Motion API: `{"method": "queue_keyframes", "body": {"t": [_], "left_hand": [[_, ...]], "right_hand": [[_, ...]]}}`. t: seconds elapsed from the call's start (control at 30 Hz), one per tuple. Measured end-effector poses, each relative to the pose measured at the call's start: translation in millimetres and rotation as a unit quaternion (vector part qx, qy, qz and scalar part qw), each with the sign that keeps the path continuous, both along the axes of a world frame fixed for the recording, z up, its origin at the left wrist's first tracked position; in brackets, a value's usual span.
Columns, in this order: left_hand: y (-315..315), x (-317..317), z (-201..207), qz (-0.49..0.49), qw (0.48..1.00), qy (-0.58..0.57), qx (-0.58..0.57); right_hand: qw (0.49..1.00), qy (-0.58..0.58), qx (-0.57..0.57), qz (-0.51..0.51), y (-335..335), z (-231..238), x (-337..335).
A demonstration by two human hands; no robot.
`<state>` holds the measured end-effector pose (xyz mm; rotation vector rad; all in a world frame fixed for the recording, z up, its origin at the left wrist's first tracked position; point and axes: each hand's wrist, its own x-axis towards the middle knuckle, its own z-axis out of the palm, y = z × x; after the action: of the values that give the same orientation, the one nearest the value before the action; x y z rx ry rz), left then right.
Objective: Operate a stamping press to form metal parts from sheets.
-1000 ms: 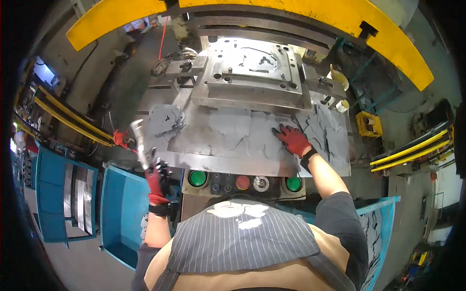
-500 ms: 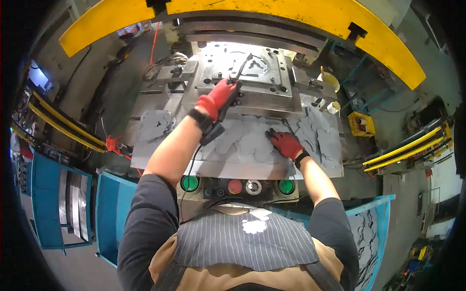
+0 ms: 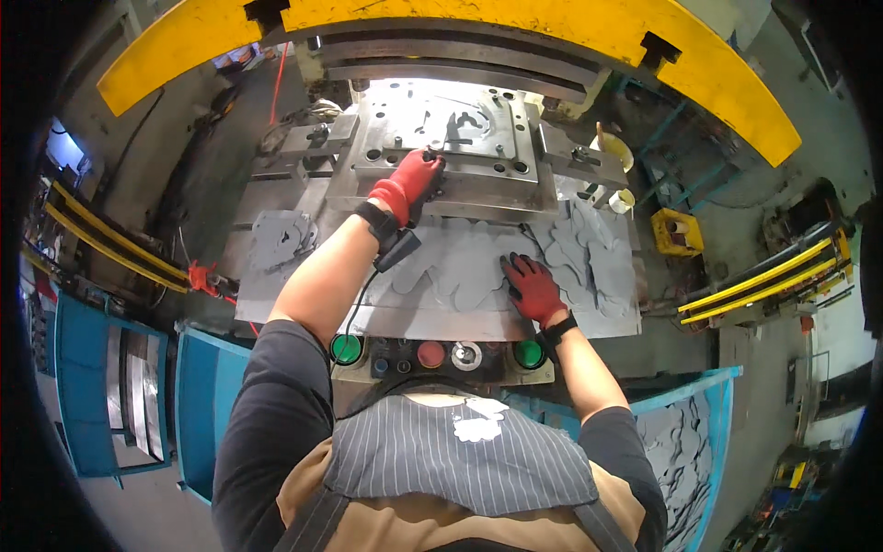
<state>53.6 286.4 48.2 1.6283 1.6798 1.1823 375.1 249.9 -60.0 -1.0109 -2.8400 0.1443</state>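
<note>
steel die, thin grey parts laid flat before it.
left hand, in a red glove, is curled around a black tool with a thin cord by the die's squared front edge; its fingertips are partly hidden. right hand lies palm down, fingers spread, on the parts, whose wavy, rounded outlines overlap across the smooth metal table. a bare strip runs along the table's front edge, and between the hands lie low, flat parts; a yellow beam curves across the far side.
</note>
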Motion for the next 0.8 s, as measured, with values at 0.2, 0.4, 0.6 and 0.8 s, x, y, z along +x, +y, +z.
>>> {"method": "queue_keyframes", "body": {"t": [0.2,0.4,0.6,0.8], "left_hand": [[2.7,6.8,-25.7,0.057,0.996,-0.049,0.039],[-10.4,3.9,11.2,-0.029,0.986,-0.138,-0.094],[-6.3,-10.2,-21.8,0.047,0.990,-0.081,0.104],[8.4,-24.3,39.0,-0.053,0.964,-0.257,-0.051]], "right_hand": [[1.000,0.023,-0.006,0.001,9.2,-1.8,-18.9],[0.995,0.094,-0.014,0.001,6.4,-8.2,-8.0],[0.985,0.172,-0.009,-0.009,6.0,2.6,-6.4],[0.987,0.154,-0.031,-0.030,0.4,-3.0,2.6]]}}
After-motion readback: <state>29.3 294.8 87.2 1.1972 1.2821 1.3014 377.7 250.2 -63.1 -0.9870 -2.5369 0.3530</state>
